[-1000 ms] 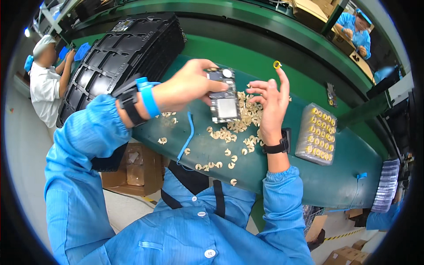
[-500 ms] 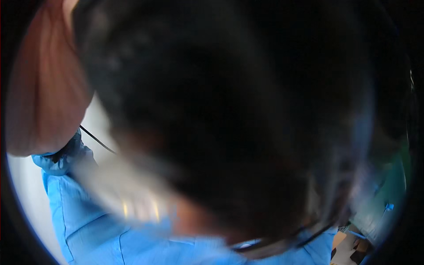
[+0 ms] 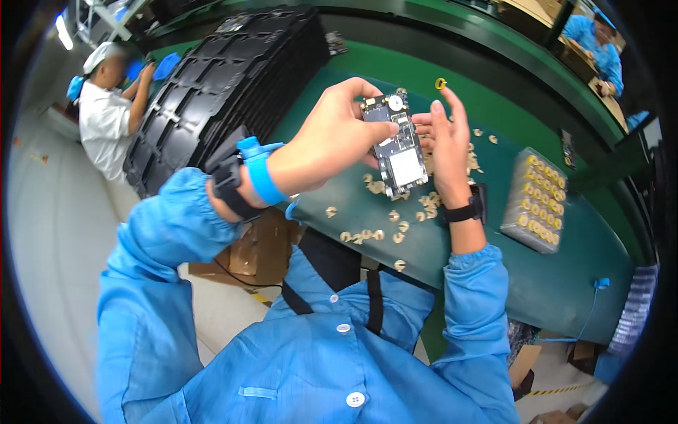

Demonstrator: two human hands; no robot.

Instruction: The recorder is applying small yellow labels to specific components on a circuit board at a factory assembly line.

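Change: half a second ago something dark and blurred blocked the view; now the bench shows again, and both hands sit higher over it than a second ago.
Left hand [image 3: 332, 138]: closed around the circuit board [image 3: 397, 145], thumb on its face, fingers behind its upper left edge; a blue wrist strap [image 3: 261, 173] circles the wrist.
Right hand [image 3: 446, 138]: fingers spread and upright, palm against the board's right edge, holding nothing else that can be made out; a black watch [image 3: 462, 210] sits on the wrist.
Circuit board: upright between the two hands, raised above the green bench [image 3: 565, 283].
Loose parts [image 3: 374, 233]: small pale pieces scattered on the bench below the hands.
Grey tray [image 3: 535, 201]: right of the right wrist, rows of yellow pieces in it.
Black trays [image 3: 212, 99]: stacked left of the hands.
Other person [image 3: 106, 113]: far left, in white.
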